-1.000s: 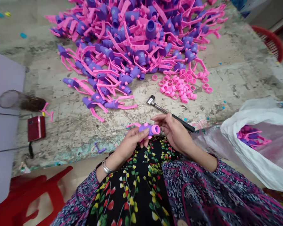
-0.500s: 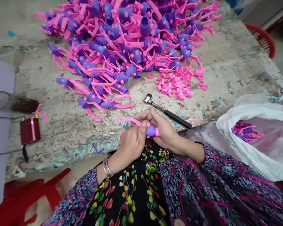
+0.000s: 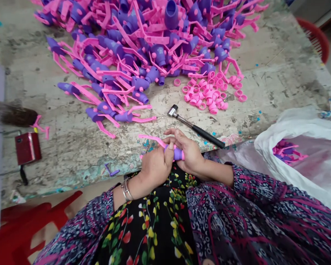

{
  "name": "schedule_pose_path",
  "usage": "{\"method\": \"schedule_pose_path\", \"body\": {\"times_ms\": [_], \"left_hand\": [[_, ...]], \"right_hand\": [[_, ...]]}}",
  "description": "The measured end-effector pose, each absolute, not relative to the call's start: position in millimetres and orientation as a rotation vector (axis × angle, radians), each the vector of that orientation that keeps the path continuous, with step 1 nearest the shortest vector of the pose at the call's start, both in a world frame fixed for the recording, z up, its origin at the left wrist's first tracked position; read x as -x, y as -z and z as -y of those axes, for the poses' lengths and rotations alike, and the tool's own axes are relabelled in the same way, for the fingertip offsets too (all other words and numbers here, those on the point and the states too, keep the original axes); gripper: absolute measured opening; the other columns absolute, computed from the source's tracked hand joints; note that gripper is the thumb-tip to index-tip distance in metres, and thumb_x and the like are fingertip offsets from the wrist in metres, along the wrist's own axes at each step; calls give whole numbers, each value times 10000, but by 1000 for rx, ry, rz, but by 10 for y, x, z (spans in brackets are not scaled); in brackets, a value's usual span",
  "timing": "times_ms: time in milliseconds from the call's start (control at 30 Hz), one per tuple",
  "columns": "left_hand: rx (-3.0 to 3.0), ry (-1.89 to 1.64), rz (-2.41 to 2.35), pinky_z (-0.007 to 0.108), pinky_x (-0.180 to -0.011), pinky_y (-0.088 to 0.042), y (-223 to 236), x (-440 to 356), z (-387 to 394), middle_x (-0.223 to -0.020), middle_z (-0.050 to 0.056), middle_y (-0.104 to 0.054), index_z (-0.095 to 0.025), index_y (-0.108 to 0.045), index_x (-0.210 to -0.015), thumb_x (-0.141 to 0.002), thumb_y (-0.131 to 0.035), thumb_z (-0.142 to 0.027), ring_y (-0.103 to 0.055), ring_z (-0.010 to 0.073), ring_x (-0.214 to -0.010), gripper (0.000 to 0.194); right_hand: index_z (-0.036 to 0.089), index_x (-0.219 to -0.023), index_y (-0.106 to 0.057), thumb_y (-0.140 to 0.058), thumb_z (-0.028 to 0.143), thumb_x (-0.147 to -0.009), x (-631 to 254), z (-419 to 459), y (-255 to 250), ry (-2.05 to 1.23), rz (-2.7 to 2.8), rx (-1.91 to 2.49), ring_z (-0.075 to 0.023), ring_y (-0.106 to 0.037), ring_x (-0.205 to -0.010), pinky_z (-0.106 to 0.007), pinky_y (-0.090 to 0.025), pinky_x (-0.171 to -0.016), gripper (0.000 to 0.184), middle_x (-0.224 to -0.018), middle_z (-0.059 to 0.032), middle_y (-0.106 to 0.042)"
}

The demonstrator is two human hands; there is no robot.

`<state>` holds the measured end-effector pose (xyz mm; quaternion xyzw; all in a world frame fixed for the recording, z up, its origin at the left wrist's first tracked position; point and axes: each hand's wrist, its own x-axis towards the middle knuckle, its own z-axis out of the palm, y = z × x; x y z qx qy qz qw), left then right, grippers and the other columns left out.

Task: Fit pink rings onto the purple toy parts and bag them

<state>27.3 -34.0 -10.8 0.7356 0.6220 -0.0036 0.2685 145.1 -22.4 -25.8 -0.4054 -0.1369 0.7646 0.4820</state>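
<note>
My left hand (image 3: 156,162) is wrapped around a purple-and-pink plastic toy part (image 3: 177,153), its thumb pressed on the purple body. A pink arm of the part sticks out to the upper left past my knuckles. On the part's right end sits a pink ring (image 3: 182,155), against the palm of my right hand (image 3: 191,152). My right fingers curl behind the part and are partly hidden by it. Beyond my hands, a small hammer (image 3: 194,127) with a black handle lies on the table. A heap of loose pink rings (image 3: 205,92) lies behind the hammer.
A big pile of purple-and-pink parts (image 3: 127,48) covers the far side of the worn table (image 3: 71,147). At right, a white plastic bag (image 3: 267,147) holds similar parts. To the left are a dark red box (image 3: 28,148) and a jar (image 3: 13,113). A red stool (image 3: 30,224) stands below.
The view has shifted slightly, with the left-hand objects moving left in it. Both hands still hold the part; my right fingers have spread a little behind it.
</note>
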Motion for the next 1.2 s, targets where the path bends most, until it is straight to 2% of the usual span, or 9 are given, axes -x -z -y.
{"method": "schedule_pose_path", "body": {"times_ms": [233,467,567,667,800,933,1033,1100,1200], "left_hand": [[-1963,50,-1696,337,-616,-456,122,-313,351,-815,140,-743,-154,-680,-948,-1016,-123,-479,-709,278,-736,649],[-1929,5,-1701,346,-616,-444,181,-311,323,-799,156,-729,-141,-659,-907,-1002,-166,-505,-694,285,-716,620],[-1801,-251,-1623,322,-616,-429,218,-288,270,-704,100,-691,-184,-608,-753,-989,-183,-556,-655,239,-665,612],[-1485,-491,-1480,286,-595,-423,210,-258,208,-507,21,-555,-216,-483,-568,-992,-157,-565,-562,169,-533,638],[-1217,-567,-1418,266,-569,-430,147,-231,178,-430,-2,-467,-215,-441,-474,-994,-164,-567,-482,132,-453,686],[-1255,-617,-1410,286,-651,-496,174,-227,181,-586,23,-626,-194,-589,-624,-990,-208,-591,-591,160,-583,660],[-1508,-565,-1264,342,-827,-533,126,-218,111,-882,62,-743,-192,-690,-855,-1003,-246,-555,-679,206,-864,592],[-1681,-518,-1164,371,-891,-535,-83,-201,39,-1037,73,-752,-202,-709,-1011,-993,-350,-523,-681,227,-998,482],[-1794,-595,-1098,337,-818,-578,-632,-116,68,-1093,49,-754,-248,-700,-1127,-933,-552,-455,-705,213,-977,319]], "right_hand": [[235,-897,-535,-602,458,-865,-1410,206,332,-1796,313,1039,-133,-542,-489,-221,-366,-431,235,-638,34,-643],[198,-827,-590,-660,481,-834,-1443,144,311,-1897,263,1042,-134,-564,-564,-232,-407,-512,291,-647,17,-628],[178,-854,-650,-620,554,-854,-1490,76,242,-1978,256,989,-145,-575,-598,-255,-443,-563,378,-690,-8,-647],[194,-980,-688,-556,620,-874,-1573,50,194,-2037,271,919,-161,-595,-641,-275,-463,-595,459,-761,-21,-675],[222,-1088,-692,-586,642,-859,-1696,136,192,-2014,434,952,-184,-646,-833,-310,-494,-765,491,-923,-32,-709],[267,-1193,-655,-806,471,-744,-1687,227,253,-1916,784,986,-169,-634,-821,-330,-487,-846,515,-923,6,-708],[251,-1026,-703,-805,465,-737,-1685,180,262,-1675,764,1075,-165,-639,-846,-332,-489,-892,374,-926,6,-710],[239,-908,-705,-785,504,-731,-1831,118,191,-1520,601,1106,-183,-655,-862,-355,-509,-895,328,-880,-4,-713],[221,-831,-681,-723,554,-743,-2348,124,-61,-1320,339,1135,-204,-672,-724,-412,-567,-777,348,-748,-27,-702]]}}
